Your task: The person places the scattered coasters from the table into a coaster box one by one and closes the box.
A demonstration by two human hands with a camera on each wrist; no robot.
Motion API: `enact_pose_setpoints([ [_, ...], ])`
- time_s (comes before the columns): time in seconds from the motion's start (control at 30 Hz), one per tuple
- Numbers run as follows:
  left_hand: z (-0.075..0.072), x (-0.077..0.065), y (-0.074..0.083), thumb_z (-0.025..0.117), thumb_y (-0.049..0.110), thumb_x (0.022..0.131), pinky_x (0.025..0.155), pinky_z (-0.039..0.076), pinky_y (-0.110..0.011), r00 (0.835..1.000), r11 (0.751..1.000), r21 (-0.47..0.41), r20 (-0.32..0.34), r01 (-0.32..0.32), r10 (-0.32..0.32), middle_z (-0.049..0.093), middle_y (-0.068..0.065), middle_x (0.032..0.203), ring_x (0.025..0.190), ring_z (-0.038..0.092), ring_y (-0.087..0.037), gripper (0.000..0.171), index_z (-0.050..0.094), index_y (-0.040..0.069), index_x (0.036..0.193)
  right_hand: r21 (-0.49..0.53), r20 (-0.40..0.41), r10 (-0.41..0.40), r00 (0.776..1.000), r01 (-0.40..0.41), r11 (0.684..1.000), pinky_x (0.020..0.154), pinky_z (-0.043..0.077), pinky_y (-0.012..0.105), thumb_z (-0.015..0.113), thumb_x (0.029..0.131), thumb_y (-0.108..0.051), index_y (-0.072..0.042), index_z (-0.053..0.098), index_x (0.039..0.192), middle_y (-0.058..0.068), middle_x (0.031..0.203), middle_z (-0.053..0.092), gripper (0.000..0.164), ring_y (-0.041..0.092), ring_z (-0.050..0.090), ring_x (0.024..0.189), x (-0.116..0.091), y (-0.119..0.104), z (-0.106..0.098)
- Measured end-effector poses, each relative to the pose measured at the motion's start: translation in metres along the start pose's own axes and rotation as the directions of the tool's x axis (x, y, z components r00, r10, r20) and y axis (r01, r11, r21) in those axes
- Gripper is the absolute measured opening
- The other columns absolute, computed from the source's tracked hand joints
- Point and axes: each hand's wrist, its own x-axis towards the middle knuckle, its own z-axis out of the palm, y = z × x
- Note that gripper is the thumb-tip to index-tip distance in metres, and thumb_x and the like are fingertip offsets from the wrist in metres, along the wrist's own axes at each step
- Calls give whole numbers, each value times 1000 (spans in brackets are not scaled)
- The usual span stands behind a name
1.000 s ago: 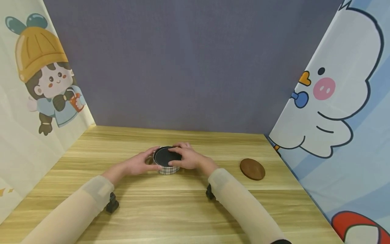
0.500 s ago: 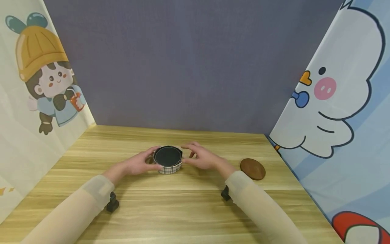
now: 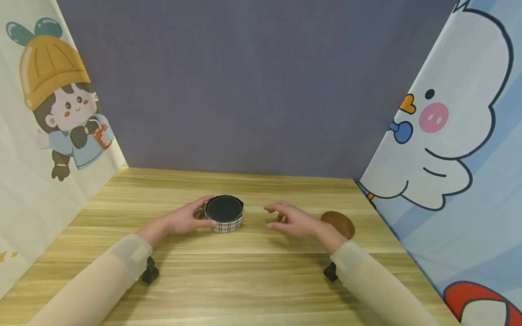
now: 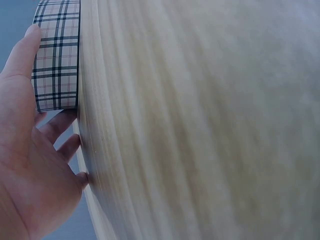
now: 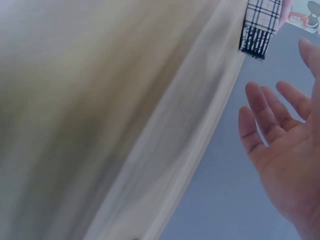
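A round box (image 3: 224, 209) with a flat black top and a plaid side stands on the table. My left hand (image 3: 184, 220) holds its left side, thumb at the front and fingers behind. The thumb lies against the plaid wall in the left wrist view, where the far fingers are partly hidden. Apart from the box, to its right, my right hand (image 3: 295, 221) hovers with loosely bent fingers and nothing in it. The right wrist view shows a dark striped patch (image 5: 256, 42) on the box's near side. Behind the right wrist lies a brown disc (image 3: 339, 224), partly covered.
The wood-grain table (image 3: 228, 280) reaches back to a grey cloth wall (image 3: 244, 90). Printed cartoon panels border it on the left (image 3: 24, 203) and right (image 3: 456, 81). Both wrists carry a small black device.
My right hand has left the box's top and moved right, toward the brown disc. The left hand and box stay in place.
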Motion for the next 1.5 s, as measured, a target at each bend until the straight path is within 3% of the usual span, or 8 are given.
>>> enact_pose_setpoints([
  [0.13,1,1,0,81,53,99,131,24,-75,1000,1000,6,3,6,-6,39,-30,173,161,33,-56,106,20,16,177,15,5,30,1000,-30,999,99,59,43,69,109,-46,-14,47,166,11,157,56,69,18,63,117,-19,8,-3],
  [0.37,2,2,1,81,52,99,129,29,-75,1000,1000,-2,6,14,-14,37,-31,173,161,32,-57,106,18,16,177,32,-70,119,990,-117,993,112,52,65,81,101,-46,-18,50,165,8,164,51,76,35,55,140,-51,32,-21],
  [0.47,1,1,1,81,50,99,128,33,-74,1000,1000,-14,8,16,-16,37,-32,173,161,32,-57,106,18,16,177,3,-110,148,983,-149,989,112,52,68,83,99,-45,-19,52,164,8,165,50,77,39,53,143,-62,45,-29],
  [0.6,1,1,1,81,50,99,129,28,-76,1000,1000,-11,4,16,-16,38,-32,173,161,32,-57,105,18,16,177,-56,-163,145,976,-156,986,110,50,71,85,97,-43,-16,55,161,15,164,51,76,46,53,142,-77,64,-37],
  [0.7,1,1,2,81,51,99,131,22,-76,1000,1000,-10,5,18,-18,38,-31,173,162,31,-56,106,18,16,177,-80,-200,133,971,-152,985,114,41,77,87,96,-41,-13,58,159,20,163,52,75,52,46,146,-87,77,-41],
  [0.83,1,1,1,81,50,99,131,23,-76,1000,1000,-22,11,22,-22,37,-31,173,162,30,-56,106,17,17,177,-93,-229,140,963,-165,982,115,31,85,89,94,-39,-12,60,157,23,163,52,74,57,35,151,-100,93,-45],
  [1.27,1,0,0,81,50,99,128,33,-74,1000,999,-13,3,30,-30,36,-33,173,160,32,-58,106,18,16,177,-91,-185,262,947,-282,955,112,32,91,90,89,-49,-11,45,167,30,173,30,98,64,22,156,-126,128,-59],
  [1.5,1,0,-2,81,51,99,129,27,-76,1000,1000,-16,7,23,-23,35,-33,173,161,31,-58,107,17,16,177,-59,-144,305,941,-316,947,109,37,88,92,86,-46,-7,40,169,34,171,27,106,66,26,153,-135,137,-62],
])
